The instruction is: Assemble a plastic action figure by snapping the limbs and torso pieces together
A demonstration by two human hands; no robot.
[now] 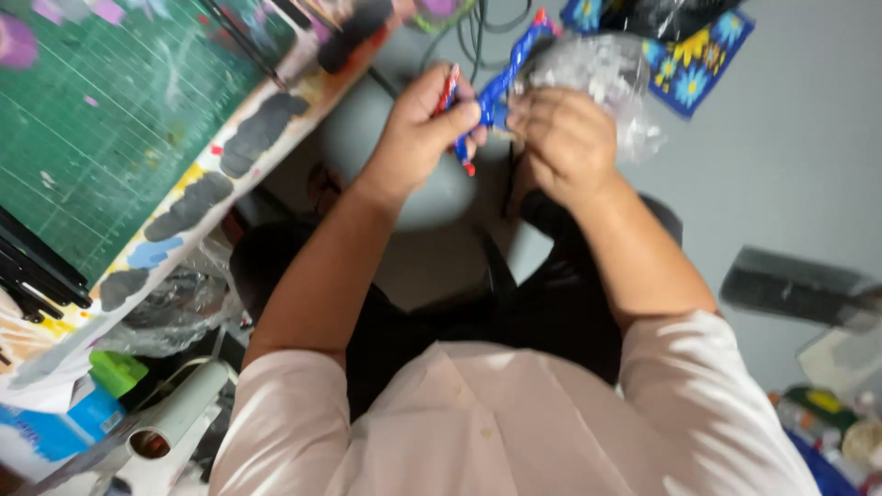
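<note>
My left hand (424,118) is closed around a blue and red beaded strip (501,81) that runs up and to the right from my fingers. My right hand (562,138) pinches the same strip just beside the left one and also bunches a clear plastic bag (606,73) against it. Both hands are raised over my lap, above a grey round stool (367,138). The strip's lower end is hidden in my left palm.
A green cutting mat (110,110) lies on a paint-smeared table at the left, with black pens (37,271) on it. A blue flowered beaded patch (694,64) lies on the floor at top right. A paper roll (179,418) and crumpled plastic sit at lower left.
</note>
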